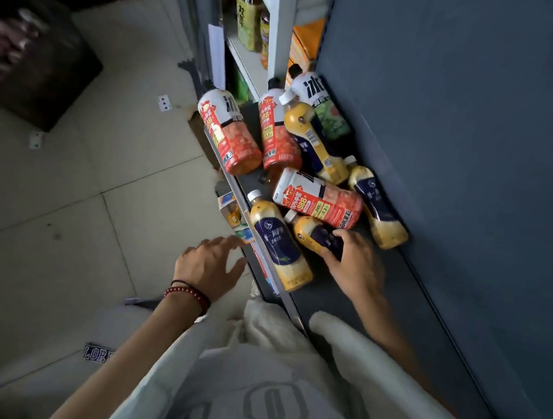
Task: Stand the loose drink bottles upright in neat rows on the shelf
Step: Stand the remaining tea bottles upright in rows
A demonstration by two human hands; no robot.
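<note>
Several drink bottles lie loose on a dark shelf (353, 307). My right hand (354, 266) grips a yellow bottle with a navy label (313, 236) lying on its side. Beside it, along the shelf's front edge, lies another yellow bottle (279, 244). My left hand (210, 264) hovers with fingers spread just left of that edge, holding nothing. A red-labelled bottle (317, 198) lies crosswise behind them. Further back are a third yellow bottle (377, 207), two red ones (229, 131) (277, 130), one more yellow bottle (314, 138) and a green-labelled one (321, 104).
A blue-grey back panel (467, 127) walls the shelf on the right. A white shelving unit (253, 34) with upright bottles stands beyond the far end. Pale tiled floor (81, 187) lies to the left, with a dark box (41, 79) on it.
</note>
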